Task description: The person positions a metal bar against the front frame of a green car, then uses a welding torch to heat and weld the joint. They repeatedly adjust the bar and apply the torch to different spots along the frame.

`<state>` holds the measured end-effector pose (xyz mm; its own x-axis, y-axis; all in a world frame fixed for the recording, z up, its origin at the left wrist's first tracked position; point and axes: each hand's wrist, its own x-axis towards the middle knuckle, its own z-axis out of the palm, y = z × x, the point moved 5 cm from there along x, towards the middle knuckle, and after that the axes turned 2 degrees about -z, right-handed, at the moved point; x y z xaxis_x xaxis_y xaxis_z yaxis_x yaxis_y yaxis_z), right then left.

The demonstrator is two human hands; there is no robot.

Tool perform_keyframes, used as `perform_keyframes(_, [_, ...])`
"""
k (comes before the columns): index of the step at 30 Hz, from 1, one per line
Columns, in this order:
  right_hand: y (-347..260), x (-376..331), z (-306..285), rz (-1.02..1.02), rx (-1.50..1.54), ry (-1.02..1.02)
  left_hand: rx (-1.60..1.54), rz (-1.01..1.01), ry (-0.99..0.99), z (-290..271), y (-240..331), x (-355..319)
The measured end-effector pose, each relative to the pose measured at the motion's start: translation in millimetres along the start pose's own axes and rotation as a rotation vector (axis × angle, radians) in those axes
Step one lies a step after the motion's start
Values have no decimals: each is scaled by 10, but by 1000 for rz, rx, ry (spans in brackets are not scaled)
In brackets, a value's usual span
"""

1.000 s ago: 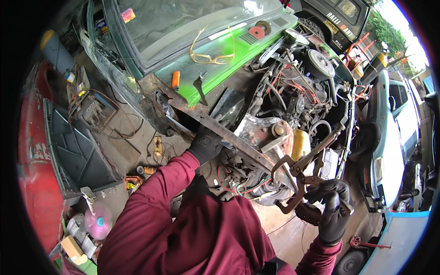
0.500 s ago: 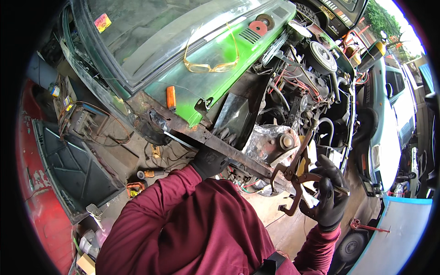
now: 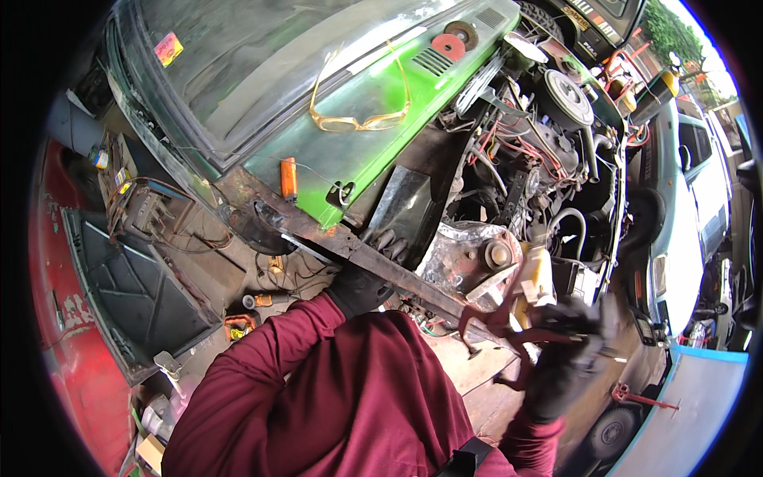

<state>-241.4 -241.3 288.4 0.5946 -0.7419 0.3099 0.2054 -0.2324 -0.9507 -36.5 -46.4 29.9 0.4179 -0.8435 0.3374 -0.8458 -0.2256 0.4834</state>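
Note:
My left hand (image 3: 359, 291), in a black glove, is wrapped around the rusty metal rail (image 3: 413, 280) along the edge of the engine bay. Its fingertips show on the rail's far side. In my right hand (image 3: 566, 362), gloved too and smeared by motion, is a reddish-brown locking C-clamp (image 3: 499, 322). The clamp's jaws point left, just off the rail's right end. Beyond it sits a dented silver metal housing (image 3: 461, 250) with a round cap.
Clear-framed safety glasses (image 3: 362, 123), an orange lighter (image 3: 288, 179) and a red grinding disc (image 3: 448, 48) lie on the green car body. The engine (image 3: 548, 147) has loose wires. At left, a dark panel (image 3: 131, 286) leans against a red car (image 3: 71, 374). Cables cross the floor.
My right hand has shifted slightly left and down with the locking C-clamp, which has turned and blurred. My left hand keeps its hold on the rail. The view has tilted a little.

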Motion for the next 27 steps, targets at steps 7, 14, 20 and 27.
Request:
perform_keyframes(7, [-1209, 615, -376, -355, -191, 86, 17, 20, 33, -39, 15, 14])
perform_keyframes(14, [-607, 1072, 174, -216, -76, -41, -69, -50, -19, 54, -35, -21])
perform_keyframes(20, [169, 1332, 854, -190, 267, -374, -11, -16, -56, 85, -20, -37])
perform_keyframes(27, [699, 1287, 1155, -770, -411, -403, 51, -34, -122, 200, -18, -57])
